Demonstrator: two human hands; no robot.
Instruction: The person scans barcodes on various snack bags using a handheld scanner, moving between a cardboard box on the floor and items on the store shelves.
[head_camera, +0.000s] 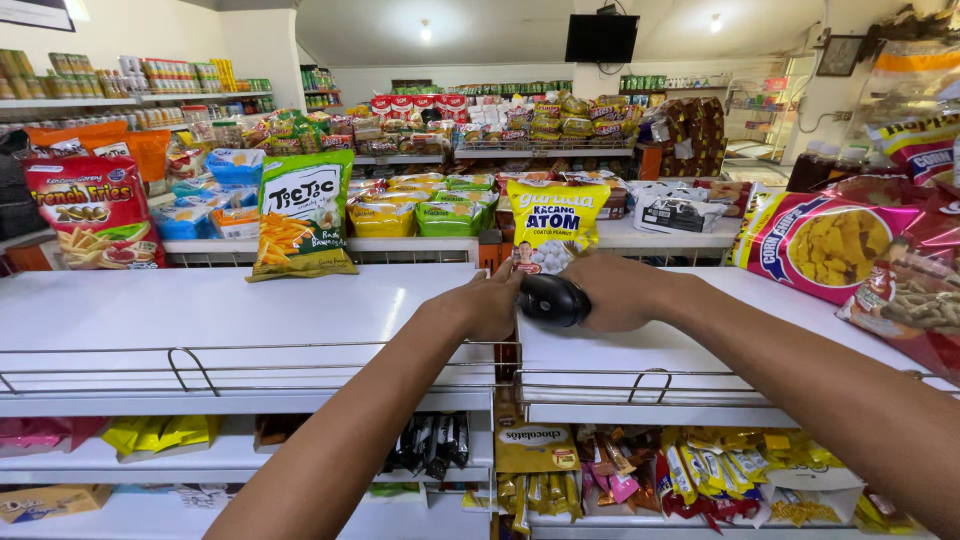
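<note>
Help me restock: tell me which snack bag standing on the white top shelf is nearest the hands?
The yellow peanut bag, standing upright just behind the right hand and the black handheld device. The green bag and red bag stand well off to the left.

Glossy black plastic scanner (553, 299), smooth white shelf top (200, 310), shiny foil snack bags (303, 214).

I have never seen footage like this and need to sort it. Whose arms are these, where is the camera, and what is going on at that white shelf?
The one picture comes from a camera on a person's head, looking down along their own bare arms in a shop aisle. The right hand grips a black handheld device; what kind is unclear. The left hand rests beside it on the white top shelf and seems to touch it. Standing on that shelf are a green snack bag and a yellow peanut bag. Lower shelves hold more packets.
</note>
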